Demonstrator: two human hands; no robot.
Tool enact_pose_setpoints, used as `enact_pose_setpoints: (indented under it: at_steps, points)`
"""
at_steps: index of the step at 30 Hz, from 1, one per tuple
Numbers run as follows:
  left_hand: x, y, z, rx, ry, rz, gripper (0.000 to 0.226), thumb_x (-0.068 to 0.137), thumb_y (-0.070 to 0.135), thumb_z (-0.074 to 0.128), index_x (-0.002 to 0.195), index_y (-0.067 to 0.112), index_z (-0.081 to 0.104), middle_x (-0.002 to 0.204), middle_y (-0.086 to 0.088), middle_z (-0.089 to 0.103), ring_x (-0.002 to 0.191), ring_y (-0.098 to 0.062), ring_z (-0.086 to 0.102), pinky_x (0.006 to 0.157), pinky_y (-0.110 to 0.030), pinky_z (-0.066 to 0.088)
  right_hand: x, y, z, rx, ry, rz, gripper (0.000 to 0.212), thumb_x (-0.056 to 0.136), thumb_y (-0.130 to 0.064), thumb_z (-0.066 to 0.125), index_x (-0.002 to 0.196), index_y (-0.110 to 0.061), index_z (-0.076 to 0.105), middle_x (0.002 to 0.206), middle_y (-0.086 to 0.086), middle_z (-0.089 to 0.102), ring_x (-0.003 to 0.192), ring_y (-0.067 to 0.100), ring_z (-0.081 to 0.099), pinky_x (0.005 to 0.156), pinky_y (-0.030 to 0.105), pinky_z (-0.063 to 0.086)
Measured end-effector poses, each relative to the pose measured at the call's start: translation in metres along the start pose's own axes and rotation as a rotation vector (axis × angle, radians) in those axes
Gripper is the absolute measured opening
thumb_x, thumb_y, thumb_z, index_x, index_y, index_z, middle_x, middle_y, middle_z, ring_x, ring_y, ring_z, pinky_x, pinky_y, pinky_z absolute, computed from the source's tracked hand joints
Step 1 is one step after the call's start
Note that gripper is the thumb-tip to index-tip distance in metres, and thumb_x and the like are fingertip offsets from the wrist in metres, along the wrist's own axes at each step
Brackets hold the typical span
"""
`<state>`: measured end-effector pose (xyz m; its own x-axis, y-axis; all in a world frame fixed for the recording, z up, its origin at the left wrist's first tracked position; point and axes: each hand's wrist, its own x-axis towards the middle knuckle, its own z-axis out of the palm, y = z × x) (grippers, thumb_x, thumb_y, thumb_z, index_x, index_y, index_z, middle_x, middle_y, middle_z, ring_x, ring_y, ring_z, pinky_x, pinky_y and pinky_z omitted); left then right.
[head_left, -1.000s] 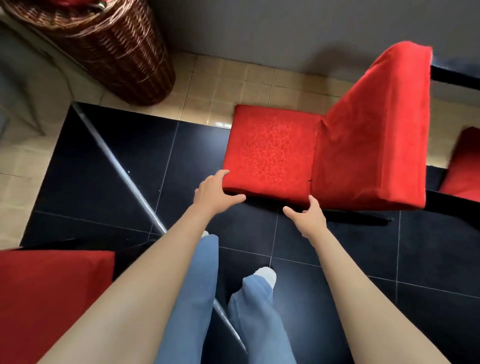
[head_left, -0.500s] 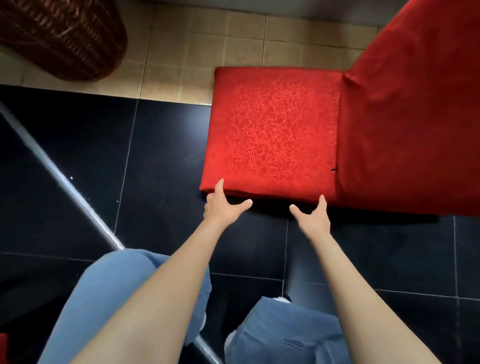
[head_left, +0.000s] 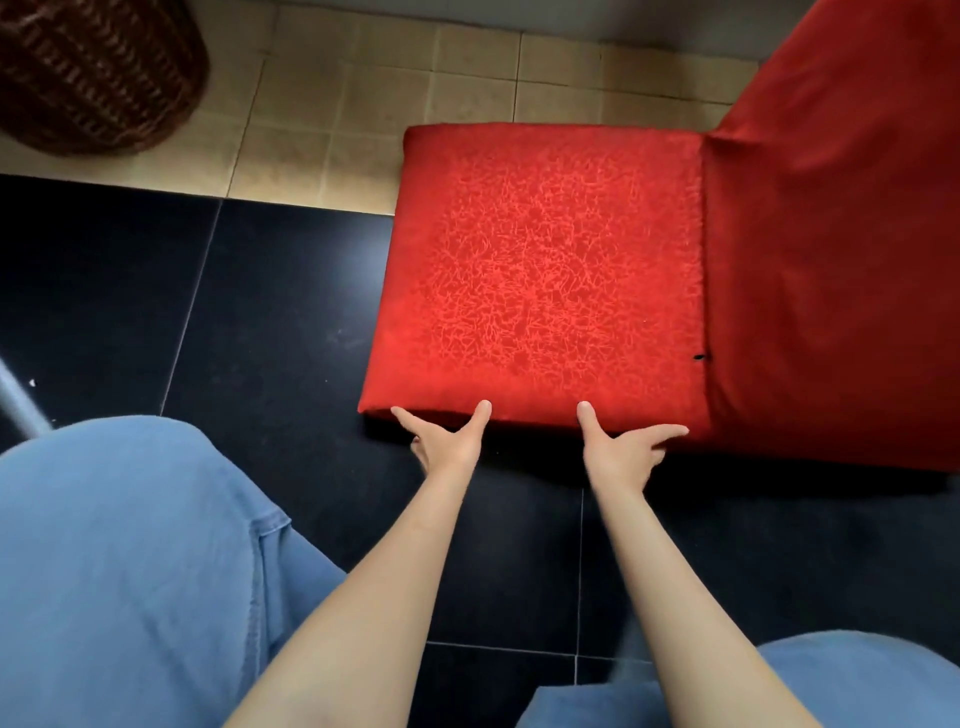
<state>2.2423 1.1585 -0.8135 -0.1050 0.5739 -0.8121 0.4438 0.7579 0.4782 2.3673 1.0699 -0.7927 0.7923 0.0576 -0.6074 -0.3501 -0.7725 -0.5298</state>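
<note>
Under red seat (head_left: 540, 270) edge: left hand (head_left: 447, 444) & right hand (head_left: 623, 454) fingers part-hidden

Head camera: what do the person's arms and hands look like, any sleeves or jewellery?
The left forearm and right forearm are bare, sleeveless. No gloves, rings, watch or bracelet on the left hand or right hand. Light blue denim trousers cover the knees.
</note>
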Motion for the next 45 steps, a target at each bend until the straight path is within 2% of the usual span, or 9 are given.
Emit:
enact_pose_setpoints:
  at_steps: [4, 10, 13, 15, 19, 32, 37, 41, 45]
  points:
    - [0.012, 0.001, 0.013, -0.139, 0.029, 0.001, 0.134, 0.071, 0.055, 0.078, 0.146, 0.03, -0.03, 0.153, -0.017, 0.027, 0.139, -0.031, 0.033, 0.111, -0.046, 0.028, 0.011, -0.001, 0.009, 0.072, 0.045, 0.031, 0.136, 0.075, -0.06, 0.073, 0.144, -0.015, -0.035, 0.155, 0.034, -0.004, 0.127, 0.047, 0.045, 0.103, 0.046, 0.039]
    - [0.015, 0.014, 0.029, -0.296, 0.085, -0.031, 0.137, 0.07, 0.06, 0.076, 0.142, 0.032, -0.037, 0.149, -0.018, 0.031, 0.132, -0.035, 0.041, 0.109, -0.052, 0.035, 0.022, -0.007, 0.011, 0.215, 0.064, 0.101, 0.139, 0.072, -0.061, 0.075, 0.14, -0.021, -0.04, 0.155, 0.035, -0.003, 0.132, 0.047, 0.04, 0.109, 0.048, 0.033]
    - [0.018, 0.015, 0.035, -0.339, 0.083, -0.035, 0.139, 0.069, 0.06, 0.077, 0.139, 0.035, -0.04, 0.146, -0.019, 0.035, 0.126, -0.036, 0.048, 0.105, -0.053, 0.041, 0.027, -0.008, 0.009, 0.282, 0.07, 0.119, 0.144, 0.069, -0.058, 0.079, 0.138, -0.025, -0.043, 0.153, 0.037, 0.006, 0.132, 0.047, 0.04, 0.11, 0.048, 0.032]
    - [0.02, 0.016, 0.038, -0.364, 0.089, -0.027, 0.141, 0.067, 0.059, 0.079, 0.138, 0.036, -0.041, 0.143, -0.02, 0.038, 0.122, -0.035, 0.051, 0.103, -0.051, 0.044, 0.029, -0.007, 0.01, 0.345, 0.073, 0.112, 0.145, 0.069, -0.053, 0.082, 0.136, -0.029, -0.044, 0.149, 0.036, 0.022, 0.129, 0.044, 0.045, 0.108, 0.047, 0.035]
    - [0.02, 0.014, 0.043, -0.423, 0.112, -0.006, 0.14, 0.068, 0.054, 0.081, 0.14, 0.038, -0.038, 0.147, -0.021, 0.033, 0.13, -0.034, 0.044, 0.108, -0.046, 0.036, 0.03, -0.003, 0.014, 0.426, 0.115, 0.1, 0.146, 0.068, -0.048, 0.084, 0.137, -0.032, -0.043, 0.143, 0.03, 0.035, 0.127, 0.039, 0.048, 0.105, 0.043, 0.037]
    - [0.028, 0.003, 0.054, -0.482, 0.178, 0.08, 0.136, 0.068, 0.057, 0.08, 0.14, 0.044, -0.033, 0.148, -0.021, 0.029, 0.133, -0.033, 0.04, 0.101, -0.043, 0.033, 0.032, 0.0, 0.029, 0.56, 0.162, 0.084, 0.145, 0.069, -0.045, 0.084, 0.137, -0.03, -0.043, 0.157, 0.025, 0.011, 0.141, 0.034, 0.031, 0.11, 0.042, 0.03]
    - [0.032, 0.005, 0.058, -0.532, 0.192, 0.058, 0.138, 0.064, 0.054, 0.083, 0.14, 0.047, -0.033, 0.149, -0.02, 0.03, 0.134, -0.033, 0.039, 0.105, -0.05, 0.033, 0.037, 0.004, 0.033, 0.591, 0.16, 0.085, 0.145, 0.069, -0.044, 0.085, 0.136, -0.036, -0.043, 0.148, 0.029, 0.031, 0.131, 0.035, 0.046, 0.102, 0.035, 0.037]
    - [0.035, 0.006, 0.06, -0.563, 0.196, 0.062, 0.139, 0.064, 0.05, 0.085, 0.14, 0.048, -0.031, 0.148, -0.02, 0.031, 0.131, -0.031, 0.042, 0.099, -0.043, 0.034, 0.038, 0.003, 0.036, 0.648, 0.211, 0.095, 0.146, 0.064, -0.042, 0.088, 0.138, -0.042, -0.038, 0.144, 0.028, 0.039, 0.122, 0.032, 0.053, 0.088, 0.029, 0.035]
    - [0.037, 0.003, 0.062, -0.572, 0.211, 0.078, 0.138, 0.064, 0.05, 0.084, 0.14, 0.049, -0.031, 0.148, -0.019, 0.032, 0.129, -0.03, 0.045, 0.088, -0.035, 0.031, 0.039, 0.005, 0.04, 0.69, 0.254, 0.083, 0.147, 0.061, -0.041, 0.09, 0.139, -0.046, -0.034, 0.147, 0.021, 0.037, 0.123, 0.03, 0.053, 0.09, 0.029, 0.035]
